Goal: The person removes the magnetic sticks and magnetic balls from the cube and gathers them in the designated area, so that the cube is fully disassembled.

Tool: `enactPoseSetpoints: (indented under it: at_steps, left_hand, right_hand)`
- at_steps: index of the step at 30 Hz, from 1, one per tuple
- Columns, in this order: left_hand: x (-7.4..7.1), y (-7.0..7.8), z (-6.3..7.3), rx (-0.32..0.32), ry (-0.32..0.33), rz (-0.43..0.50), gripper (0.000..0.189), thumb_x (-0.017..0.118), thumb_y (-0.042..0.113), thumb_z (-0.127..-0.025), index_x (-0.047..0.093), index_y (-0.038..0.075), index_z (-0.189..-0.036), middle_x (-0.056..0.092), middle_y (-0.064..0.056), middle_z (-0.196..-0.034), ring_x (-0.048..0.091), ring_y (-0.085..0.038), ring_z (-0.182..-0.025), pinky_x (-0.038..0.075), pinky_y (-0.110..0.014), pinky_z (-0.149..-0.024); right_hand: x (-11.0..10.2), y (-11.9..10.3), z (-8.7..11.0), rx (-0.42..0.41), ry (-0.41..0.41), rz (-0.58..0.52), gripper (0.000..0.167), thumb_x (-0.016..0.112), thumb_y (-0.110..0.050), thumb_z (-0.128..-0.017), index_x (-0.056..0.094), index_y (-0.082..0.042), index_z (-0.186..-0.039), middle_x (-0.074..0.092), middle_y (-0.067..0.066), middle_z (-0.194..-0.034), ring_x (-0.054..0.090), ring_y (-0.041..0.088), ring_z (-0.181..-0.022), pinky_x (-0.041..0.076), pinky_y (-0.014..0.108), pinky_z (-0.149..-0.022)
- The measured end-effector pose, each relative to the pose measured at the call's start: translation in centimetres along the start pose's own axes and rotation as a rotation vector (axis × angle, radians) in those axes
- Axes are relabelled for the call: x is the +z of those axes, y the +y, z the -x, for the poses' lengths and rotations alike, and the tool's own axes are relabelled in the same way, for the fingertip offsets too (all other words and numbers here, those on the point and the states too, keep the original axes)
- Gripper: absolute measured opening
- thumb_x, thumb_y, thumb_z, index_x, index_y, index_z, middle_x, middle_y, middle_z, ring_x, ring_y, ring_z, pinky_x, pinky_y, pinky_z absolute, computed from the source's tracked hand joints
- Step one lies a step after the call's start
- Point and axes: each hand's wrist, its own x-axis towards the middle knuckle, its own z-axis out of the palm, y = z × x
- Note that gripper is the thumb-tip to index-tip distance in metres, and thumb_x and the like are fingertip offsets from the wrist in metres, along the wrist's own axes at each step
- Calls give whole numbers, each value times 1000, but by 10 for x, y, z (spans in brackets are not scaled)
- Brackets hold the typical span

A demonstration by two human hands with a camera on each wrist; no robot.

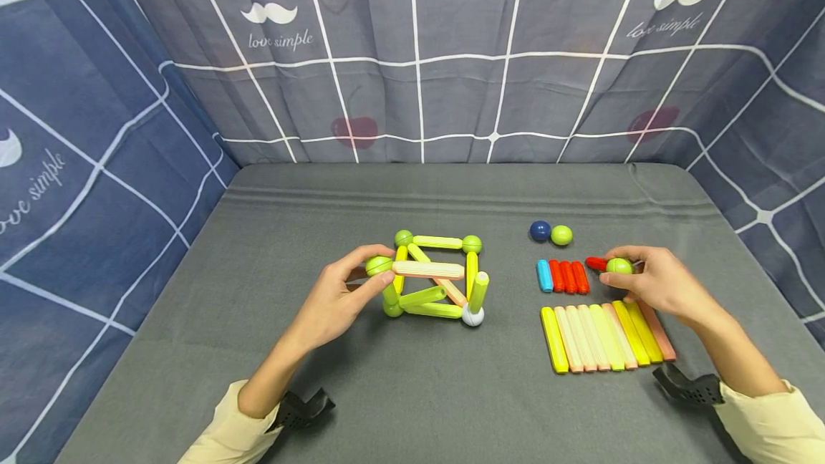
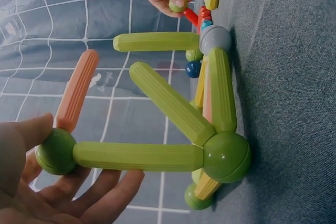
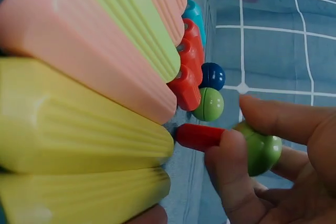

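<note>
On the left of the cloth stands a frame of magnetic sticks and balls. My left hand (image 1: 340, 299) pinches its raised green ball (image 2: 55, 151) between thumb and fingers. From that ball an orange stick (image 1: 428, 270) reaches out with its far end free, and a green stick (image 2: 137, 157) runs down to a lower green ball (image 2: 227, 157). Another green stick (image 1: 478, 293) stands upright on a grey ball (image 1: 473, 315). On the right, my right hand (image 1: 659, 281) pinches a green ball (image 3: 258, 148) with a short red stick (image 3: 199, 137) attached to it.
Below the right hand lies a row of long yellow, green and orange sticks (image 1: 599, 339). Short red sticks (image 1: 567, 277) and a blue stick (image 1: 544, 276) sit behind them. Further back are a dark blue ball (image 1: 540, 230) and a green ball (image 1: 561, 235). Patterned curtains surround the surface.
</note>
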Motion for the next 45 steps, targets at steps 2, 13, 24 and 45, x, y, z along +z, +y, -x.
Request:
enactPoseSetpoints:
  at_steps: [2, 13, 24, 45]
  left_hand:
    - [0, 0, 0, 3, 2, 10, 27, 66, 27, -97, 63, 26, -124, 65, 3, -115, 66, -20, -101, 54, -41, -74]
    - [0, 0, 1, -13, 1, 11, 27, 66, 28, -97, 63, 27, -124, 65, 3, -112, 67, -19, -96, 53, -38, -70]
    - [-1, -1, 1, -6, 1, 19, 28, 66, 26, -98, 63, 24, -125, 65, 2, -112, 67, -20, -97, 53, -37, -69]
    - [-3, 0, 2, -27, 2, 27, 28, 66, 26, -97, 64, 23, -125, 65, 1, -112, 67, -22, -94, 52, -35, -67]
  right_hand:
    - [1, -2, 0, 3, -31, 8, 50, 73, -22, -91, 57, 10, -125, 59, 10, -79, 59, 19, -59, 49, 29, -55]
    - [-3, -2, -1, 1, -82, 0, 53, 71, -25, -93, 56, 12, -128, 62, 8, -80, 59, 19, -58, 50, 30, -61]
    - [-5, -3, 1, 8, -113, -20, 55, 72, -24, -92, 56, 12, -130, 63, 7, -74, 60, 18, -59, 51, 28, -63]
    - [6, -1, -8, -25, -125, -16, 55, 71, -25, -92, 57, 12, -129, 58, 4, -68, 55, 16, -52, 46, 28, -53]
